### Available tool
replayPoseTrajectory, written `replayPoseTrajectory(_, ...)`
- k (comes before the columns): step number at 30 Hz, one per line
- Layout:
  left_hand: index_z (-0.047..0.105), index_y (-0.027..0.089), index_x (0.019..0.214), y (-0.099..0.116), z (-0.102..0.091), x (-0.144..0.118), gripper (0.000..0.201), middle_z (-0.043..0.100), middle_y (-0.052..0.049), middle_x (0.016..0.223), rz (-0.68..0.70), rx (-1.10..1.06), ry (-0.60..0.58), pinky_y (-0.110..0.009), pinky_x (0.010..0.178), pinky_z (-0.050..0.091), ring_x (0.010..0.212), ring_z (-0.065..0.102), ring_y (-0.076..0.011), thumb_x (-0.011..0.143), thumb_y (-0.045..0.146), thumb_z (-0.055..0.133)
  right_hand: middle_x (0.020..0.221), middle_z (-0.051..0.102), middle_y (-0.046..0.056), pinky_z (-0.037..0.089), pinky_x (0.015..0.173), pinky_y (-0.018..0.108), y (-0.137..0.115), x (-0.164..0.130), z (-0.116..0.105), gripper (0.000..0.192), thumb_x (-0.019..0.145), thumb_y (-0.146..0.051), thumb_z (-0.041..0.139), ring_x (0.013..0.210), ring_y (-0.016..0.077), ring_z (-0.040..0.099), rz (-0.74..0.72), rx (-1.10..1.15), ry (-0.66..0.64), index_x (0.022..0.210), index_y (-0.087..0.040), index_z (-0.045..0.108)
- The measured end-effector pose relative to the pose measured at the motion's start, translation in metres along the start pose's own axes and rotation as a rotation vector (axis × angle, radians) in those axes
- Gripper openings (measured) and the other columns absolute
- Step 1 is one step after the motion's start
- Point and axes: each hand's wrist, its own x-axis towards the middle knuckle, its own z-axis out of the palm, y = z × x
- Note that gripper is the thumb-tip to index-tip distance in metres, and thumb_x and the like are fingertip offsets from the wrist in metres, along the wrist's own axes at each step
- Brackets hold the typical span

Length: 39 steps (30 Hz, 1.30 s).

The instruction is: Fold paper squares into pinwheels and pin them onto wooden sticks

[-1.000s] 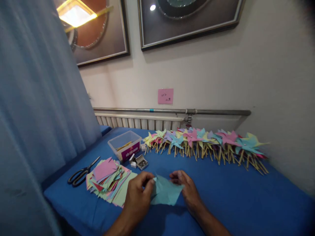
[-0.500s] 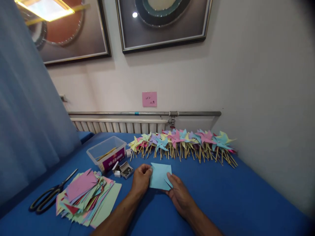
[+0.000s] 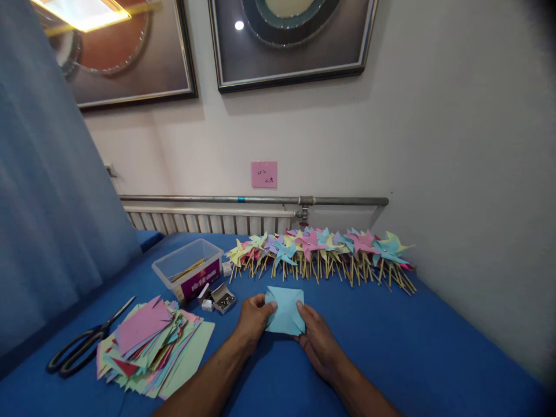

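Observation:
A square sheet of light blue paper point(image 3: 285, 313) with slits running in from its corners is held up over the blue table. My left hand point(image 3: 255, 317) pinches its left edge, the thumb lying on the front face. At the right edge, my right hand point(image 3: 318, 339) grips the sheet with its thumb in front and the fingers behind, partly hidden. To the left lies a messy pile of coloured paper point(image 3: 150, 347), many pieces with cut slits. Just beyond my left hand, a small open box point(image 3: 225, 301) holds little metal pins.
Black-handled scissors point(image 3: 89, 341) lie left of the pile. A clear plastic tub point(image 3: 189, 272) with a few thin sticks stands behind the small box. Several finished paper pinwheels point(image 3: 310, 246) on sticks line the table's back edge by the wall.
My left thumb has slid inward over the front of the blue sheet. The slit by my right thumb gapes less than before. The view has shifted very slightly.

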Motion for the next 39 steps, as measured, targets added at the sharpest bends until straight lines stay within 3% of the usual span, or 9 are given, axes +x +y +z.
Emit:
replayPoseTrajectory(10,0.066,0.012,0.070,-0.005,-0.001,0.001,0.041,0.065,-0.001,0.060,0.023,0.032,-0.047,-0.024,0.054,0.039,0.050,0.051,-0.0103,0.053,0.042,0.089,0.090,0.079,0.009,0.055,0.083,0.041,0.000,-0.003,0.002,0.046,0.068,-0.047,0.087,0.092,0.0287,0.073,-0.018,-0.053,-0.017,0.099,-0.016,0.072)
replayPoseTrajectory(19,0.067,0.012,0.071,-0.001,0.000,-0.001,0.046,0.066,-0.002,0.060,-0.023,0.009,-0.075,-0.025,0.054,0.039,0.050,0.052,-0.0113,0.050,0.044,0.091,0.083,0.078,0.007,0.053,0.070,0.034,0.004,0.000,-0.004,0.041,0.074,-0.046,0.082,0.077,0.0240,0.073,-0.002,-0.105,0.013,0.099,-0.017,0.072)
replayPoseTrajectory(28,0.061,0.015,0.068,0.008,-0.001,-0.002,0.039,0.050,0.006,0.047,-0.043,-0.015,-0.037,-0.022,0.046,0.027,0.043,0.039,-0.0071,0.056,0.043,0.086,0.080,0.078,0.007,0.051,0.061,0.031,0.002,0.004,-0.010,0.036,0.074,-0.041,0.081,0.069,0.0223,0.071,-0.001,-0.117,0.058,0.098,-0.016,0.071)
replayPoseTrajectory(32,0.063,0.016,0.077,0.014,-0.001,-0.001,0.031,0.059,0.004,0.057,0.031,0.021,-0.011,-0.023,0.050,0.035,0.046,0.048,-0.0092,0.058,0.034,0.080,0.080,0.078,0.006,0.052,0.060,0.030,0.001,0.008,-0.016,0.033,0.075,-0.039,0.081,0.068,0.0213,0.071,-0.023,-0.107,0.076,0.097,-0.016,0.070)
replayPoseTrajectory(36,0.065,0.016,0.083,0.019,0.000,-0.004,0.027,0.070,-0.002,0.076,0.131,0.064,-0.116,-0.025,0.058,0.043,0.056,0.057,-0.0113,0.059,0.024,0.074,0.082,0.078,0.007,0.054,0.060,0.031,-0.003,0.009,-0.020,0.035,0.074,-0.034,0.083,0.067,0.0206,0.071,-0.024,-0.088,0.070,0.101,-0.016,0.070)
replayPoseTrajectory(39,0.068,0.015,0.095,0.019,-0.003,-0.006,0.033,0.069,-0.002,0.072,0.124,0.114,-0.211,-0.025,0.060,0.042,0.060,0.058,-0.0129,0.063,0.023,0.072,0.082,0.078,0.008,0.056,0.062,0.031,-0.008,0.009,-0.022,0.035,0.074,-0.031,0.082,0.068,0.0209,0.071,-0.021,-0.081,0.070,0.103,-0.016,0.070)
